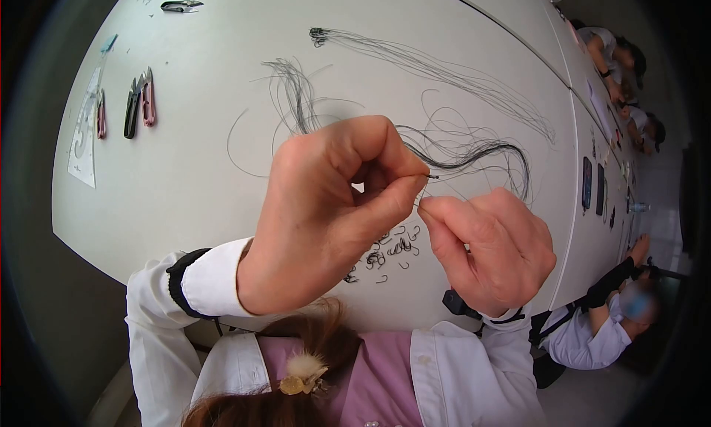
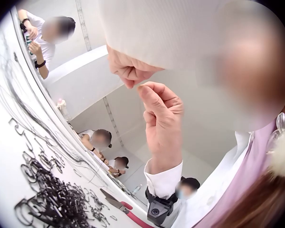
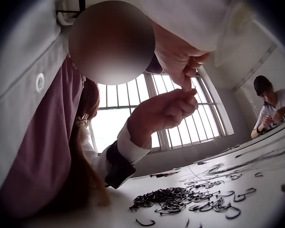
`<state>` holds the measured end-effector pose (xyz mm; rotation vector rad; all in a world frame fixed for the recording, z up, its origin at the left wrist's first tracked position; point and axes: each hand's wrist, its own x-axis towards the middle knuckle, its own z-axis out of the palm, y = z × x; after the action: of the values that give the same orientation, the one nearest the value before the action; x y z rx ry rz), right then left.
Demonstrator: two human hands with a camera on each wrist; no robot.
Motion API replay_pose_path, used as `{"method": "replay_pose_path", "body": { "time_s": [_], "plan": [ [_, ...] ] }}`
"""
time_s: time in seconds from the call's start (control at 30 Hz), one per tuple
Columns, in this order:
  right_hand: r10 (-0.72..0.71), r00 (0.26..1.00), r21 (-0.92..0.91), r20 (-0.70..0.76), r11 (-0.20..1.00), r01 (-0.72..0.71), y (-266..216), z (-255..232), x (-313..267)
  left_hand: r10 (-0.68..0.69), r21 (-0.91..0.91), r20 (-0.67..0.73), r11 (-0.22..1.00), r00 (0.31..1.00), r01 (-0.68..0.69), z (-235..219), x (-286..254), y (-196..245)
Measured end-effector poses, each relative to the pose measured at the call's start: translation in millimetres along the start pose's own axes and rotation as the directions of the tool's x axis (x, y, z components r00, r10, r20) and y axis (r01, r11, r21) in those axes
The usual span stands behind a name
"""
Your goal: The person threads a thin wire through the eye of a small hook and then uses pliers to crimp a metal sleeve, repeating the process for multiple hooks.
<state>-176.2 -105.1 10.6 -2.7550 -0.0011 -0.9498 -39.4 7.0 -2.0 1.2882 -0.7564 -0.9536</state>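
Hands are meeting above the white table point(image 1: 222, 175): the left hand point(image 1: 326, 212) is curling its fingers and pinching the end of a thin dark thread point(image 1: 474, 157) between thumb and forefinger, while the right hand point(image 1: 492, 245) is pinching something too small to make out just beside it. Thread is trailing back to loose strands on the table. Small metal hooks point(image 1: 389, 253) are lying beneath the hands, thread snips point(image 1: 139, 101) well apart at the left

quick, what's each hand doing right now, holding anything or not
Left hand: fingers curled, pinching a thin dark thread at its end.
Right hand: thumb and forefinger pinched together on something too small to tell.
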Motion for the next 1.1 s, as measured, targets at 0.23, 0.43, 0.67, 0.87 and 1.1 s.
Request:
{"method": "replay_pose_path", "body": {
  "time_s": [0.23,0.43,0.67,0.87,1.1],
  "plan": [
    [-0.01,0.998,-0.011,-0.056,1.0,0.01,-3,-4,0,0.159,0.173,-0.013,0.973,0.987,-0.155,4,-3,-5],
    [0.017,0.997,-0.028,-0.076,0.999,-0.02,0,-9,1,0.224,0.254,0.058,0.939,0.973,-0.232,5,-3,-5],
    [0.074,0.993,-0.011,-0.094,0.997,-0.075,3,-8,4,0.193,0.268,0.11,0.939,0.975,-0.216,3,-3,-4],
    [0.193,0.977,0.012,-0.089,0.981,-0.193,3,-6,2,0.157,0.236,0.109,0.955,0.982,-0.179,3,-4,-3],
    [0.368,0.93,0.217,0.02,0.906,-0.363,9,-1,4,0.096,0.159,0.093,0.981,0.991,-0.11,2,-4,0]
  ]
}}
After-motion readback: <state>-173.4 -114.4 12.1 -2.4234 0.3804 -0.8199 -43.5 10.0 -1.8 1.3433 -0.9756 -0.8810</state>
